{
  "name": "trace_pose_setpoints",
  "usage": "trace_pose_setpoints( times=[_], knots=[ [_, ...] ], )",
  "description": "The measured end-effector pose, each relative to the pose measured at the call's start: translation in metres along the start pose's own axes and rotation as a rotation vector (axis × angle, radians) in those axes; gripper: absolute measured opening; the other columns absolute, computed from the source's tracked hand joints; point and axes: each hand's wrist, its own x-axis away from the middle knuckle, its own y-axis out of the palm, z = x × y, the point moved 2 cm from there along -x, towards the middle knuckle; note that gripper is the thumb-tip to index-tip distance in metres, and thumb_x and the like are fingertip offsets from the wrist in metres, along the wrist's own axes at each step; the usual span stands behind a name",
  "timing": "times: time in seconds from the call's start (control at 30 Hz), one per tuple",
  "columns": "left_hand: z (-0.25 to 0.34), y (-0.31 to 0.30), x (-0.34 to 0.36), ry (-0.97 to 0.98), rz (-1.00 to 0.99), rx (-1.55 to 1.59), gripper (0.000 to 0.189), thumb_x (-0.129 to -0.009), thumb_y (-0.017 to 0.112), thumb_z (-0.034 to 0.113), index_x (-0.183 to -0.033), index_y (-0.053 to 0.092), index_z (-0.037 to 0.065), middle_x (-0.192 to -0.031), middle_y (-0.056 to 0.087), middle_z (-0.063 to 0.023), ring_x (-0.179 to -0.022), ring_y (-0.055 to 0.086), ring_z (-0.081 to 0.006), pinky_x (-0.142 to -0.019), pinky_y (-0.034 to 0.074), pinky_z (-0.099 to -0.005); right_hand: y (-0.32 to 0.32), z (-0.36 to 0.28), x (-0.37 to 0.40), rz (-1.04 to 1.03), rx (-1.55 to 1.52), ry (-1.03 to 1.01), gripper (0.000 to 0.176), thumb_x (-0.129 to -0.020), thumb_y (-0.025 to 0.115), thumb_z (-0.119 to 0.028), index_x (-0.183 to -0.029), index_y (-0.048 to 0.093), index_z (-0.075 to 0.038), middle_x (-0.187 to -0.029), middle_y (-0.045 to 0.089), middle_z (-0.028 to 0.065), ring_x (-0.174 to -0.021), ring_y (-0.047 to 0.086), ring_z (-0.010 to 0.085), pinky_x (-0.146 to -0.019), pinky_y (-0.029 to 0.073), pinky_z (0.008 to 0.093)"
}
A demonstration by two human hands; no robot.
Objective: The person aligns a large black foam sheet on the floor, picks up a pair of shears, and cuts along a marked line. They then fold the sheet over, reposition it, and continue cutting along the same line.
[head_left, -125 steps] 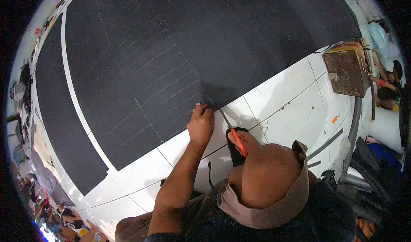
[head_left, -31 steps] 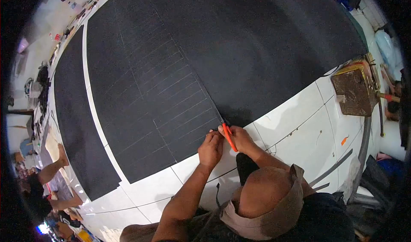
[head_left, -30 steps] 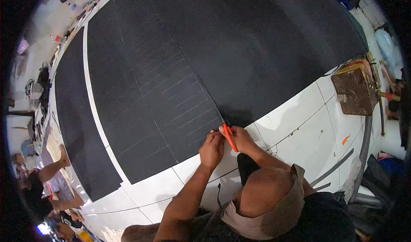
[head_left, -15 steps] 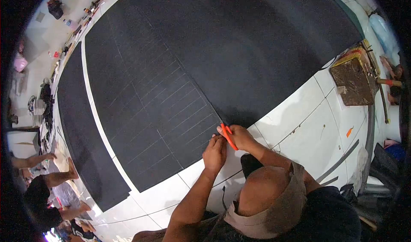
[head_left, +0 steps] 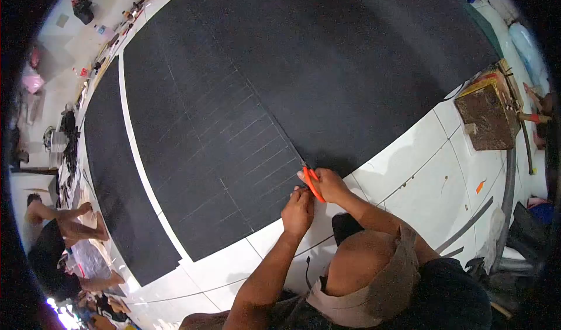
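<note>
A large black sheet (head_left: 374,79) covers the floor, with pale ruled lines drawn across its left portion. My right hand (head_left: 328,185) grips orange-handled scissors (head_left: 313,185); their blades point up and left along a long line in the sheet. Just to the left, my left hand (head_left: 298,214) has its fingers closed on the sheet's near edge, below the scissors. The exact finger contact there is partly hidden.
A separate black strip (head_left: 125,207) lies to the left across a narrow white gap. A brown block (head_left: 486,118) stands by the sheet's right edge. White floor tiles (head_left: 409,184) border the near side. Another person (head_left: 55,248) sits at far left.
The view has shifted slightly, so the sheet appears a little to the right. My hands and the scissors keep nearly the same place on the sheet. The other person's arm has moved.
</note>
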Motion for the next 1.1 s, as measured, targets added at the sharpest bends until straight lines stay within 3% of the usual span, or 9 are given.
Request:
trace_pose_setpoints(
  times=[0.13, 0.27, 0.4, 0.53, 0.73, 0.87, 0.97, 1.1],
  knots=[
    [0.003, -0.001, 0.001, 0.044, -0.089, -0.100, 0.042, -0.083, 0.067, 0.025, -0.121, 0.055, 0.013, -0.119, 0.057, -0.0129, -0.116, 0.055, -0.0354, -0.083, 0.056, -0.0422, -0.005, -0.005, 0.001, -0.058, -0.037, 0.031, 0.068, -0.085, 0.054, -0.069, -0.066, 0.060, -0.003, -0.064, 0.059, 0.0109, -0.061, 0.057, 0.0237, -0.059, 0.045, 0.0383],
    [0.010, -0.002, 0.000, 0.080, -0.237, -0.168, 0.069, -0.076, 0.072, 0.035, -0.136, 0.043, 0.017, -0.127, 0.046, -0.0163, -0.129, 0.039, -0.0402, -0.086, 0.055, -0.0459, -0.011, -0.007, 0.002, -0.181, -0.120, 0.078, 0.076, -0.084, 0.048, -0.073, -0.076, 0.065, 0.000, -0.067, 0.062, 0.0184, -0.067, 0.063, 0.0318, -0.066, 0.048, 0.0421],
    [0.014, 0.002, 0.002, 0.060, -0.301, -0.216, 0.063, -0.080, 0.069, 0.042, -0.133, 0.048, 0.016, -0.129, 0.042, -0.0205, -0.131, 0.035, -0.0432, -0.092, 0.050, -0.0519, -0.013, 0.002, -0.008, -0.289, -0.127, 0.107, 0.076, -0.084, 0.047, -0.074, -0.081, 0.067, -0.001, -0.070, 0.064, 0.0193, -0.070, 0.063, 0.0332, -0.068, 0.048, 0.0431],
    [0.012, 0.010, 0.002, 0.111, -0.240, -0.248, 0.062, -0.080, 0.068, 0.045, -0.131, 0.050, 0.015, -0.127, 0.042, -0.0197, -0.129, 0.035, -0.0461, -0.099, 0.045, -0.0530, -0.006, 0.002, -0.004, -0.081, 0.026, -0.022, 0.073, -0.084, 0.048, -0.072, -0.083, 0.068, -0.002, -0.076, 0.065, 0.0210, -0.074, 0.064, 0.0368, -0.071, 0.048, 0.0452],
    [0.013, 0.012, 0.005, 0.099, -0.264, -0.263, 0.059, -0.080, 0.069, 0.045, -0.127, 0.054, 0.014, -0.128, 0.042, -0.0202, -0.128, 0.035, -0.0469, -0.104, 0.039, -0.0537, -0.004, 0.000, 0.001, -0.059, -0.008, 0.011, 0.070, -0.085, 0.052, -0.068, -0.082, 0.066, 0.000, -0.081, 0.066, 0.0219, -0.077, 0.064, 0.0373, -0.073, 0.048, 0.0447],
    [0.015, 0.010, 0.002, 0.098, -0.295, -0.258, 0.060, -0.080, 0.069, 0.045, -0.128, 0.054, 0.011, -0.130, 0.041, -0.0207, -0.128, 0.034, -0.0474, -0.106, 0.036, -0.0549, 0.003, 0.002, -0.007, 0.023, -0.013, 0.005, 0.064, -0.085, 0.056, -0.064, -0.078, 0.066, -0.001, -0.076, 0.064, 0.0217, -0.073, 0.063, 0.0361, -0.069, 0.048, 0.0437],
    [0.014, 0.011, 0.002, 0.102, -0.296, -0.264, 0.062, -0.080, 0.068, 0.045, -0.128, 0.054, 0.009, -0.131, 0.040, -0.0207, -0.129, 0.033, -0.0480, -0.108, 0.033, -0.0558, 0.000, -0.007, -0.011, -0.052, -0.042, 0.025, 0.064, -0.086, 0.057, -0.063, -0.075, 0.066, 0.000, -0.074, 0.064, 0.0221, -0.072, 0.063, 0.0361, -0.068, 0.048, 0.0441],
    [0.014, 0.011, 0.003, 0.104, -0.314, -0.262, 0.068, -0.079, 0.068, 0.042, -0.136, 0.046, 0.012, -0.131, 0.040, -0.0220, -0.130, 0.033, -0.0481, -0.107, 0.034, -0.0574, -0.001, -0.014, -0.018, 0.006, -0.051, -0.030, 0.065, -0.086, 0.056, -0.063, -0.073, 0.065, 0.000, -0.071, 0.062, 0.0214, -0.068, 0.062, 0.0350, -0.066, 0.047, 0.0438]
  ],
)
